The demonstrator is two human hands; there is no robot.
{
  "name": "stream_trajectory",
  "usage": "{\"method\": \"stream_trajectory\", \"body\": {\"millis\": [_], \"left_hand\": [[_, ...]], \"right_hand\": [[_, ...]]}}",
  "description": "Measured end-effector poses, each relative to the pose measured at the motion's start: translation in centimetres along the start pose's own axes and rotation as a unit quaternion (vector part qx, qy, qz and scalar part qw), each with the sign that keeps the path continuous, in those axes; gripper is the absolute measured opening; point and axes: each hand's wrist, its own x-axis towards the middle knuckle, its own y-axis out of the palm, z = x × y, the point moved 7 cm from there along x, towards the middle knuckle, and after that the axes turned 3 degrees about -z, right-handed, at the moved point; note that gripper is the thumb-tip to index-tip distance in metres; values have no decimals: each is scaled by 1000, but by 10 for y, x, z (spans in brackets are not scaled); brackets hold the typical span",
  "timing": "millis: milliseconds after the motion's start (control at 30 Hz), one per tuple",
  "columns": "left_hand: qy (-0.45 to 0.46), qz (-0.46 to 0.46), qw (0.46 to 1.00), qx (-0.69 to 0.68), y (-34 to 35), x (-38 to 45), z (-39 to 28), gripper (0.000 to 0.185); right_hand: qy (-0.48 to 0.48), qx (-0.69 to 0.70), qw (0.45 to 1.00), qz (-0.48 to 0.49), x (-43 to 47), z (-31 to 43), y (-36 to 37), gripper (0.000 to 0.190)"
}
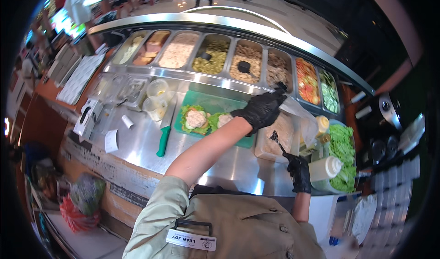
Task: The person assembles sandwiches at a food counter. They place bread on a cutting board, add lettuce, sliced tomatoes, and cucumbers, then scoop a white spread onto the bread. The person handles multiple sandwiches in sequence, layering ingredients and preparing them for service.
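Note:
My black-gloved left hand (263, 109) reaches over the far right of a green cutting board (220, 101). Its fingers lie by a translucent plastic sheet (300, 113); whether they grip it is unclear. Below the sheet sits a plastic tub (275, 135) of pale, finely shredded filling. My right hand (298, 173), also gloved in black, grips a black spoon (280, 145), its head over the tub. On the board lies an open-faced sandwich (196, 118) with lettuce, cucumber and a mound of filling. A second sandwich (221, 121) is partly hidden by my left arm.
Metal food pans (211, 54) line the back of the steel counter. Left of the board lie a green-handled knife (164, 135) and plastic cups (154, 106). A white squeeze bottle (326, 168) and a tub of lettuce (342, 152) stand to the right.

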Motion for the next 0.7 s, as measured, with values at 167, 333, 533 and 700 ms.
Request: {"method": "stream_trajectory", "body": {"millis": [167, 333, 533, 700], "left_hand": [[3, -85, 994, 74, -8, 1, 3, 43], [9, -81, 994, 78, -7, -11, -3, 56], [-18, 7, 999, 45, 8, -29, -7, 63], [26, -102, 994, 17, 28, -35, -6, 67]], "right_hand": [[-112, 120, 980, 109, -2, 22, 78, 30], [-427, -117, 887, 133, 25, 45, 207, 53], [-382, -136, 900, 162, 70, 22, 261, 38], [-341, -98, 916, 187, 80, 4, 254, 25]]}}
